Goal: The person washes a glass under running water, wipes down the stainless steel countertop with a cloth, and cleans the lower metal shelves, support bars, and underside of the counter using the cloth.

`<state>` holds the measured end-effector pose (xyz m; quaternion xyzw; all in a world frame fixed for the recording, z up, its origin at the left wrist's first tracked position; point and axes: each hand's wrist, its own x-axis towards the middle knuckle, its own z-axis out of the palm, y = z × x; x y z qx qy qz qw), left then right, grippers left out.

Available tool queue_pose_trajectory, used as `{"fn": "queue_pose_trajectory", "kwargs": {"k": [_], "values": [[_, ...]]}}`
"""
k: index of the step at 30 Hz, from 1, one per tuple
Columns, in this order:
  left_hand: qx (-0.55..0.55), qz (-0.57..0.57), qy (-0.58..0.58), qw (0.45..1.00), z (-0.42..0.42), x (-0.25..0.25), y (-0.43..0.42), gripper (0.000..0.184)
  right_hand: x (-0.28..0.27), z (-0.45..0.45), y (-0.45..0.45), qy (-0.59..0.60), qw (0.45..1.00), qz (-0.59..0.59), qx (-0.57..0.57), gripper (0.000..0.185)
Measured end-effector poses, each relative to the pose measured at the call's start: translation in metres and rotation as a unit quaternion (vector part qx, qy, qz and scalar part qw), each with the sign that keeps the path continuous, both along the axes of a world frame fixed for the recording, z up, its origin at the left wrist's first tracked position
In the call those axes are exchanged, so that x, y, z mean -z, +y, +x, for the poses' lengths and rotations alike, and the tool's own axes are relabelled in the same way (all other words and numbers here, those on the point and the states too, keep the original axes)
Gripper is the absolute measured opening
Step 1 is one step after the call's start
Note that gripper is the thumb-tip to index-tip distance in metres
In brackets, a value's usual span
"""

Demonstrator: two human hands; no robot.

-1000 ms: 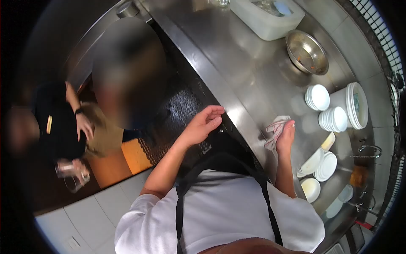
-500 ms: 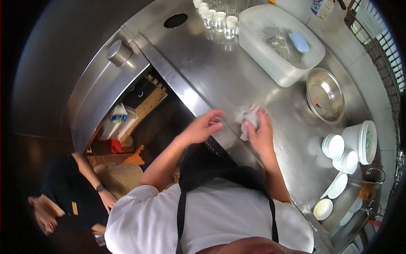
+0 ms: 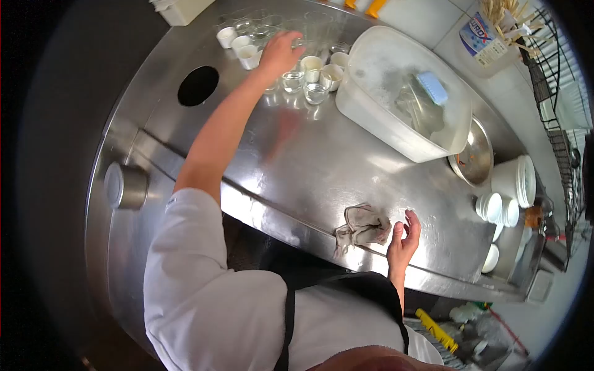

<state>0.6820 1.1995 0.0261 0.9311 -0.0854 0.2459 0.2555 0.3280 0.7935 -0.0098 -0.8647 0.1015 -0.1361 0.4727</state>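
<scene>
My left hand [image 3: 279, 57] is stretched out to the group of cups and glasses at the back of the steel counter. Its thumb and fingers close on a clear glass [image 3: 299, 44], partly hidden by the hand. White cups [image 3: 249, 57] stand to its left, and a clear glass [image 3: 316, 93] with a shiny base is nearer to me. My right hand [image 3: 403, 241] is held with fingers apart, holding nothing, just right of a crumpled, damp greyish cloth [image 3: 365, 226] lying near the counter's front edge.
A large translucent tub [image 3: 396, 139] of soapy water holds a blue sponge [image 3: 432, 87]. Behind it sits a metal strainer [image 3: 476, 157]. White bowls [image 3: 489, 207] and a white bucket [image 3: 525, 179] are at right. A round hole [image 3: 198, 86] opens in the counter at left.
My right hand has let go of the cloth, which now lies on the counter. My left hand has moved up to the glasses. The view has turned, and the other person is out of sight.
</scene>
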Motion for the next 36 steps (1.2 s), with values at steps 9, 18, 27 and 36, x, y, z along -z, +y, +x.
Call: {"fn": "queue_pose_trajectory", "kwargs": {"k": [9,18,27,36], "values": [[0.099,0.172,0.067,0.978,0.088,0.041,0.009,0.022,-0.026,-0.048,-0.009,0.042,0.976,-0.175,0.124,0.038],[0.084,0.025,-0.001,0.996,-0.009,-0.102,-0.003,0.016,-0.026,-0.097,-0.057,0.024,0.957,-0.213,0.197,0.04],[0.306,-0.301,0.057,0.902,-0.26,-0.131,-0.146,0.016,-0.064,-0.106,-0.163,-0.056,0.98,0.16,-0.104,0.073],[0.412,-0.522,0.21,0.717,-0.416,-0.06,-0.458,0.07,-0.079,-0.128,-0.242,0.072,0.93,0.248,-0.263,0.111]]}}
